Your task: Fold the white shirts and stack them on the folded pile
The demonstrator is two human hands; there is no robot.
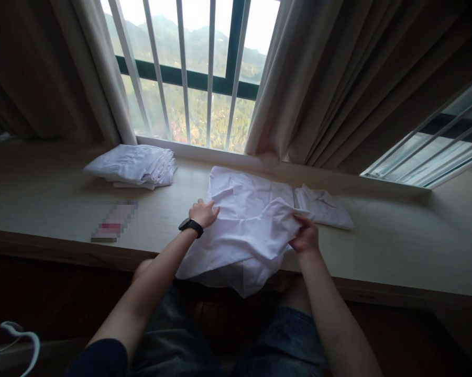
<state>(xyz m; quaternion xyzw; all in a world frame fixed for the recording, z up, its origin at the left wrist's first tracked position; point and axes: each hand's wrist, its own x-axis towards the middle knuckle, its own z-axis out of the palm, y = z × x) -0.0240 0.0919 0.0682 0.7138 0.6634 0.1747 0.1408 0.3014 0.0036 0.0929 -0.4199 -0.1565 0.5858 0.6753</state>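
Note:
A white shirt [243, 230] lies spread on the pale ledge, its lower part draped over the front edge toward my knees. My left hand [204, 212], with a black watch on the wrist, is closed at the shirt's left side, fingers curled on the cloth. Over on the right, my right hand [305, 235] pinches a raised part of the shirt, and folds run across the cloth between both hands. Just beyond that hand sits a folded white shirt [326, 208]. A stack of folded white garments [133, 165] rests at the back left.
The wooden ledge [381, 251] runs below a barred window [196, 78] with drawn-back curtains [318, 78]. A blurred flat object [114, 222] lies on the ledge's left part. A white curved hook-like piece [33, 340] shows at the lower left.

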